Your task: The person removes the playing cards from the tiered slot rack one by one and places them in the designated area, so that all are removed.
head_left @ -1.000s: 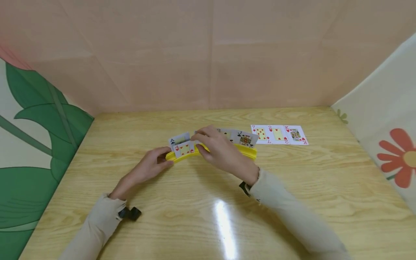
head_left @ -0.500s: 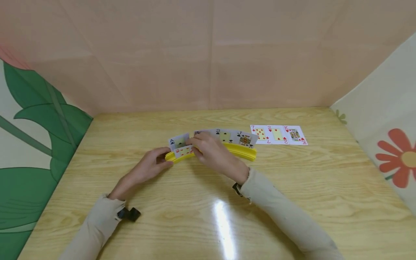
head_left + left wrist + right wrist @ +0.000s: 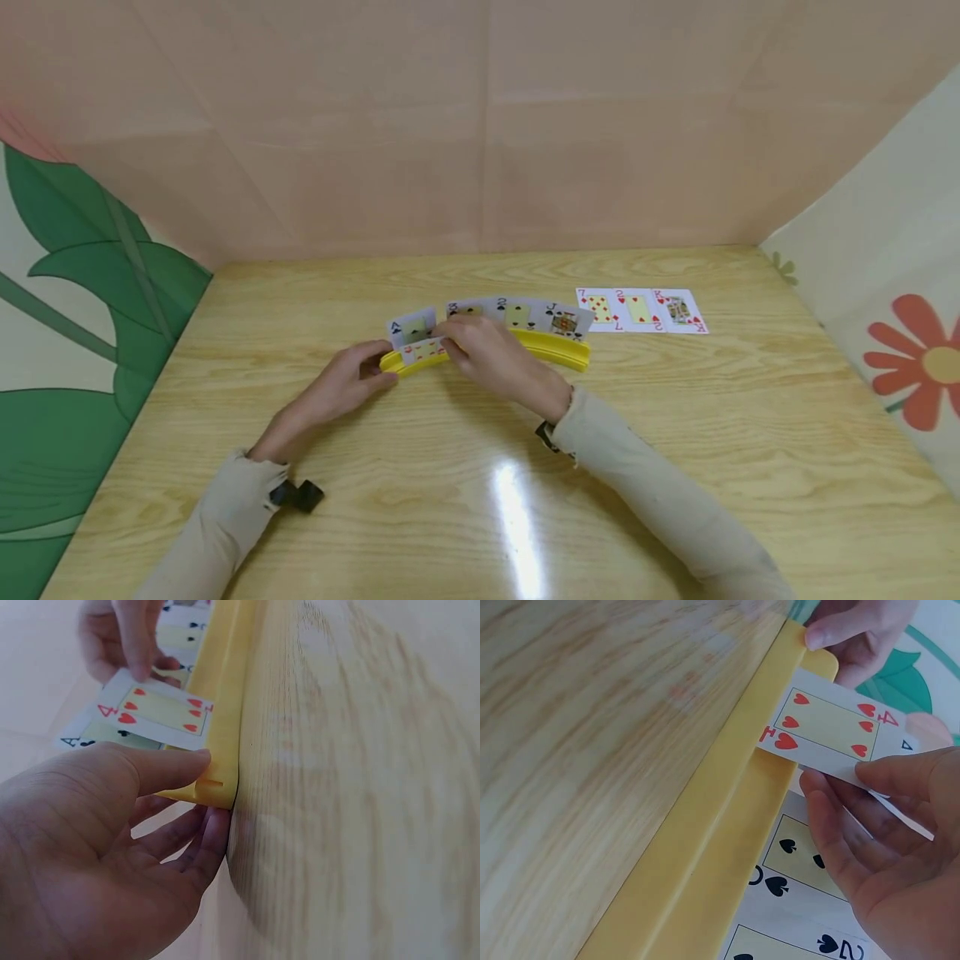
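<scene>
My left hand (image 3: 341, 385) grips the left end of a curved yellow card holder (image 3: 555, 350), thumb in front and fingers beneath and behind, as the left wrist view shows. My right hand (image 3: 495, 354) pinches the edge of a hearts playing card marked 4 (image 3: 832, 724), thumb on its face. That card's lower edge sits in the holder's front groove. Behind it stands an ace of spades (image 3: 411, 327), partly covered. Farther right along the holder stand several black-suited cards, among them a 2 of spades (image 3: 517, 315) and a jack (image 3: 564, 323).
Face up on the wooden table (image 3: 360, 500), right of the holder, lie a 7 of diamonds (image 3: 598, 310), a 2 of hearts (image 3: 637, 310) and a king of hearts (image 3: 678, 311), side by side. A pinkish wall panel (image 3: 480, 167) stands at the back, with printed panels at both sides.
My right hand has shifted slightly left and down. The hearts card sits lower against the holder, showing more of the ace behind. My left hand keeps its place.
</scene>
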`<state>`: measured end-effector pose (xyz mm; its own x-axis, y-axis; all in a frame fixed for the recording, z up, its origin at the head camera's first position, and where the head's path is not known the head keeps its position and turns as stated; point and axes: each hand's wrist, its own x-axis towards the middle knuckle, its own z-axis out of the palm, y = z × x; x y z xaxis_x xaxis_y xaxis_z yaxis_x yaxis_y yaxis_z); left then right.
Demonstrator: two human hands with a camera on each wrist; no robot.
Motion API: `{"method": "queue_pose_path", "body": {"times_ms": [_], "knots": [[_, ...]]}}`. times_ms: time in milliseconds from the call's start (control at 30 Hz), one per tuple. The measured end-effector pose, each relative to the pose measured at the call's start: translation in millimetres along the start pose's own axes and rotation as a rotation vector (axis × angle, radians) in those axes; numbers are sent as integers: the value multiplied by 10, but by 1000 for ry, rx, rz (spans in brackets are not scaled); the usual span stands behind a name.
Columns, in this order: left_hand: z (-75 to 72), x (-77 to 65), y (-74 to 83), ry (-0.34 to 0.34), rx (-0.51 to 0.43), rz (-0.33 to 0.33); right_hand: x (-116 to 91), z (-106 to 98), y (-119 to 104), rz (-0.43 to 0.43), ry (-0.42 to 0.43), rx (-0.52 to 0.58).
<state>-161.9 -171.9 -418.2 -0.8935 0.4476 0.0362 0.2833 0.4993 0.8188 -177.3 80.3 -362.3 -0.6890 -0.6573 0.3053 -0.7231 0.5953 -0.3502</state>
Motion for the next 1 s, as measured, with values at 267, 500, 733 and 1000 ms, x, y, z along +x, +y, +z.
{"method": "queue_pose_path", "body": {"times_ms": [267, 500, 733, 1000], "knots": [[-3, -5, -5, 5, 1, 0, -3, -6, 13, -27, 17, 6], [0, 2, 5, -2, -15, 2, -15, -43, 16, -40, 56, 10], [2, -3, 12, 3, 6, -13, -18, -141, -3, -34, 90, 30], [15, -4, 16, 10, 2, -5, -21, -248, -30, -36, 85, 90]]}}
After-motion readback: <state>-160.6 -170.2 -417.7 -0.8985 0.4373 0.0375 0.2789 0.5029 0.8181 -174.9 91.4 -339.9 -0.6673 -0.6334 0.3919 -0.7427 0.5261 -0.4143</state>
